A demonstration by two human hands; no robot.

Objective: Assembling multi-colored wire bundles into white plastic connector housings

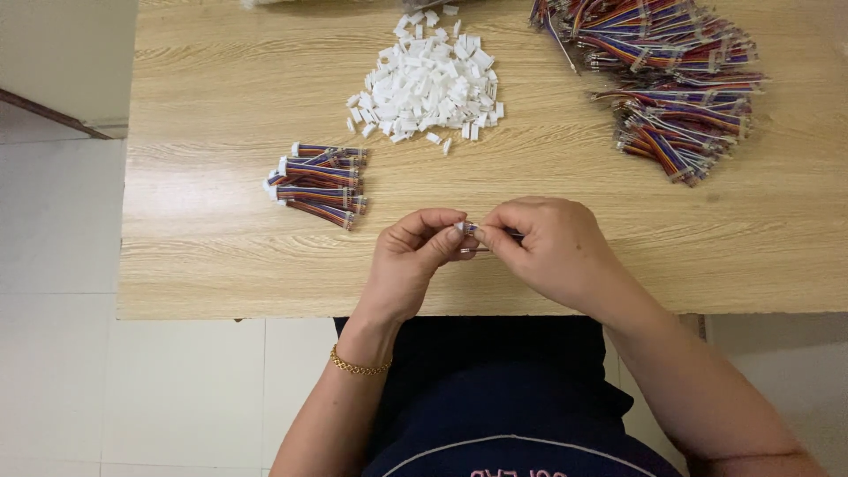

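Note:
My left hand point(411, 256) and my right hand point(548, 243) meet above the near edge of the wooden table point(221, 256). Between their fingertips they pinch a small white plastic connector point(463, 228) joined to a short multicoloured ribbon cable point(512, 235), most of which is hidden under my right hand. A heap of white connector housings point(428, 84) lies at the far middle. To the left rests a small pile of coloured cables with white ends point(320, 183). A big pile of loose coloured cables point(676, 75) fills the far right.
The table's near edge runs just below my hands, with my lap in dark clothing under it. White floor tiles point(62, 309) spread to the left. A pale cabinet corner point(66, 62) stands at the top left. A gold bracelet point(358, 367) circles my left wrist.

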